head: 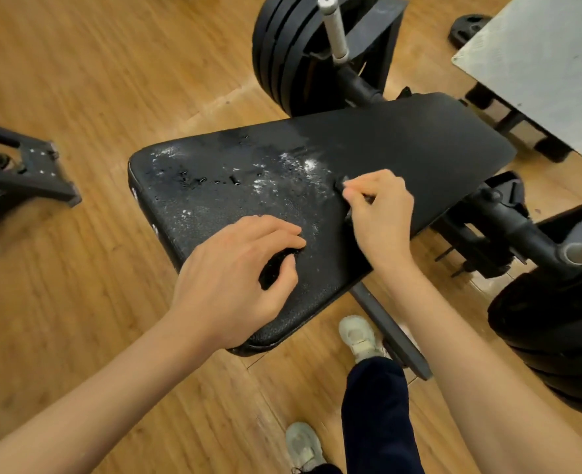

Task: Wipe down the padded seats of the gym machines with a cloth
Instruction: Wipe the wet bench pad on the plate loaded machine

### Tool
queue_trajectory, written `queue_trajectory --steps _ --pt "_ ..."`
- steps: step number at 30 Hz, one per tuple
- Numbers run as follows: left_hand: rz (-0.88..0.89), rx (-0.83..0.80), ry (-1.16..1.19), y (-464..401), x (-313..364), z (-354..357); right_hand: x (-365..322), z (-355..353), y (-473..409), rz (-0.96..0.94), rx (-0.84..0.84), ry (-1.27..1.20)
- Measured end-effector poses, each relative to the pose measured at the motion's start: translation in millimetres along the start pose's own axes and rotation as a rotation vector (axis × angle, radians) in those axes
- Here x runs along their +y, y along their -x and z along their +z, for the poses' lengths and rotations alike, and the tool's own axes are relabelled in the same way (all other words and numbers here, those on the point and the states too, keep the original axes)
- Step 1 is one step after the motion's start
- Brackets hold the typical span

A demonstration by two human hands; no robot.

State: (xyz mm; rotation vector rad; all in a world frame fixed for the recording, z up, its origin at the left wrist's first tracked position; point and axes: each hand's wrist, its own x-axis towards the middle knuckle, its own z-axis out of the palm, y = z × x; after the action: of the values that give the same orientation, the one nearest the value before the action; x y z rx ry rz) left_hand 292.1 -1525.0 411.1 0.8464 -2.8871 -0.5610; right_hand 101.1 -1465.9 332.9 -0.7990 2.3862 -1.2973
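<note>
Now black textured vinyl padded seat centre frame, white residue toward its left end. Left hand at seat's near edge pinches small dark soft wad, likely cloth. Right hand mid-seat pinches small dark piece, identity unclear. Cloth limp, light; bunch, press flat. Seat firm, grippy.

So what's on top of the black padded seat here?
On the padded seat: white residue, both hands, left hand and right hand, each gripping something dark. Whatever lies beneath them is hidden.

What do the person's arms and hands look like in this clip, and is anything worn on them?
Both forearms are bare to the frame edge, with no sleeves showing. The left hand and right hand wear no gloves, rings, watch or wristbands. Fingers are uncovered.
</note>
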Motion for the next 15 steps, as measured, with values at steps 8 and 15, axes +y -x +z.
queue_trajectory --steps 8,15 --pt "-0.017 -0.071 0.041 -0.9 3.6 -1.6 -6.0 -11.4 -12.8 -0.144 -0.252 -0.053" --pt "-0.032 -0.127 0.018 -4.7 4.8 -4.4 -3.3 -48.3 24.0 -0.187 -0.475 -0.139"
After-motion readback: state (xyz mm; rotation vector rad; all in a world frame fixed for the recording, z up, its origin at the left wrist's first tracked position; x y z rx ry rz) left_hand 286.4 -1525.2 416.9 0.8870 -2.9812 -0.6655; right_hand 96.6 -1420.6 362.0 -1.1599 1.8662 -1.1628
